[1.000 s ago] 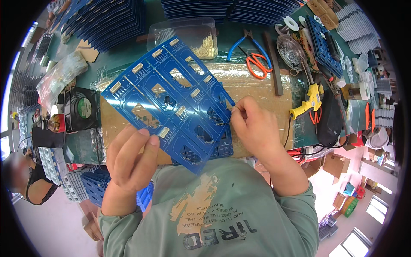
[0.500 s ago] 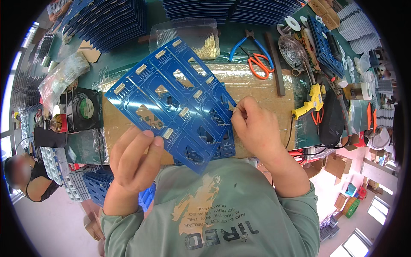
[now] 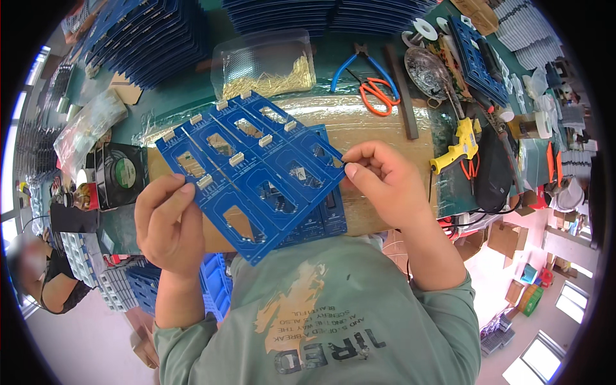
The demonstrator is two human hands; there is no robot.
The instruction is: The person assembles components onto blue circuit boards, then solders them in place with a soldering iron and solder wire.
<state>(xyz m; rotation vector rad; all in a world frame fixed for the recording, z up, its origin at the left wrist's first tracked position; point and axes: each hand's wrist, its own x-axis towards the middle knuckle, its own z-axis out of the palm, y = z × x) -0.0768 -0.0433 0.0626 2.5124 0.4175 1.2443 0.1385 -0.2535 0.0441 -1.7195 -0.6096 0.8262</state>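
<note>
A blue circuit board panel (image 3: pixel 256 170) with rectangular cutouts and several small white connectors is held up tilted in front of me. My left hand (image 3: pixel 168 221) pinches its left edge between thumb and fingers. At the right corner, my right hand (image 3: pixel 388 183) grips the same panel with thumb and forefinger. Beneath it, a second blue board (image 3: pixel 333 212) lies partly covered on the brown work surface (image 3: pixel 385 147). Just beyond the panel, a clear plastic tray (image 3: pixel 234 54) holds many thin gold-coloured pins (image 3: pixel 282 78).
Tall stacks of blue boards (image 3: pixel 151 45) stand at the back. Right of the tray lie blue-handled pliers (image 3: pixel 359 61), orange-handled scissors (image 3: pixel 378 96), a dark bar (image 3: pixel 403 96) and a yellow soldering gun (image 3: pixel 463 147). A black fan (image 3: pixel 119 173) is at left; beyond sits another person (image 3: pixel 54 276).
The panel has turned and tilted flatter, showing more of its face. My left hand has shifted left along its edge. The whole view has moved slightly, uncovering more of the pin tray.
</note>
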